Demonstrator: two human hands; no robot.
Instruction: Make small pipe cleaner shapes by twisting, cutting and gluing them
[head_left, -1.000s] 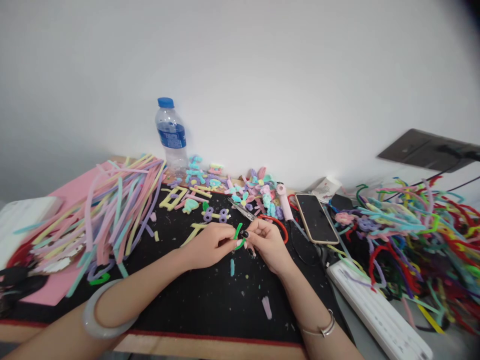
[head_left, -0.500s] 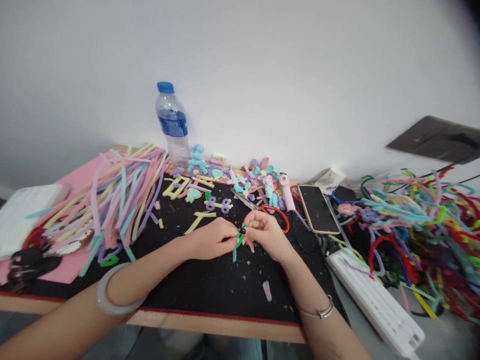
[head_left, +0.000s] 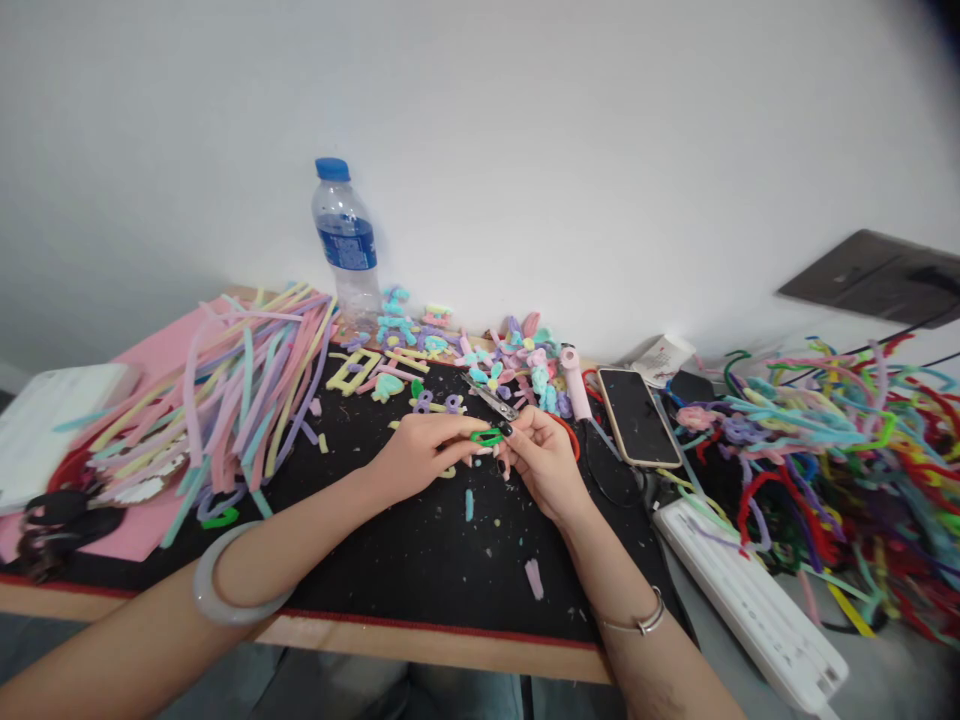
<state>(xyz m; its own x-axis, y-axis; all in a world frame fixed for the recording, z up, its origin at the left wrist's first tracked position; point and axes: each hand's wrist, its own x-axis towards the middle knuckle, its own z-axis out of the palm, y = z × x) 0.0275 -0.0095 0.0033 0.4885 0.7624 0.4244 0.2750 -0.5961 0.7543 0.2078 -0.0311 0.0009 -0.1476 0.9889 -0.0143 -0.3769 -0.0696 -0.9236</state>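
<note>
left hand: we are pinching one end of the green pipe cleaner
right hand: we are pinching its other end
pipe cleaner: sitting between our fingertips, above the black mat

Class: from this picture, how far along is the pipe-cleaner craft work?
Done: small finished shapes lie by the wall. In hand: left hand and right hand pinch a green pipe cleaner piece, bent into a loop. Left: uncut pastel stems and the tangled pile.

Fuzzy green pipe cleaner over a matt black felt mat, beside a glossy glass phone.
</note>
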